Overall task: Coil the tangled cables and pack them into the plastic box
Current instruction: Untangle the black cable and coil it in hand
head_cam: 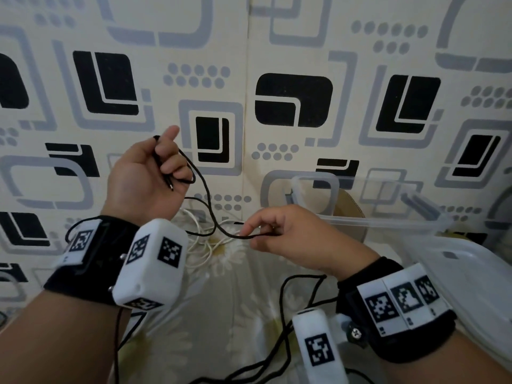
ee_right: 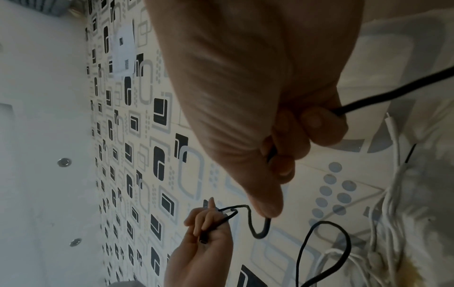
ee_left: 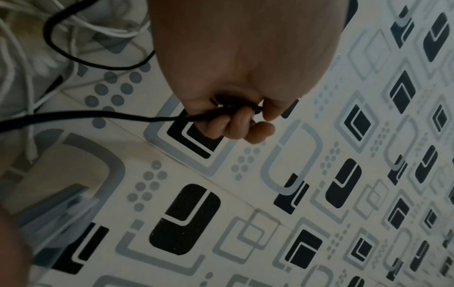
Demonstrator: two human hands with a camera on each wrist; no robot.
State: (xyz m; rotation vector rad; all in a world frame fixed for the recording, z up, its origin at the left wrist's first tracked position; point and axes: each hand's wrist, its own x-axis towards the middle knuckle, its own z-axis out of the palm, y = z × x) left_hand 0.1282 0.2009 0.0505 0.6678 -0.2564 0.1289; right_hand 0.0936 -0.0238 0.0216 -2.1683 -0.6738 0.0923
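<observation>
A black cable (head_cam: pixel 235 237) runs between both hands above the bed. My left hand (head_cam: pixel 171 164), raised near the wall, grips a small folded loop of it with one plug end hanging below the fingers (ee_left: pixel 233 124). My right hand (head_cam: pixel 255 231), lower and to the right, pinches the same cable (ee_right: pixel 393 91) between thumb and fingers (ee_right: pixel 317 124). Its slack (head_cam: pixel 282 314) trails down over the sheet under my right wrist. A tangle of white cables (head_cam: pixel 205 245) lies on the bed below the hands. The clear plastic box (head_cam: pixel 388 221) stands at the right.
A patterned wall stands close behind the hands. A clear lid (head_cam: pixel 476 275) lies beside the box at the right edge. The flowered bed sheet (head_cam: pixel 235 314) spreads beneath both wrists. White cables (ee_right: pixel 393 203) also show at the right of the right wrist view.
</observation>
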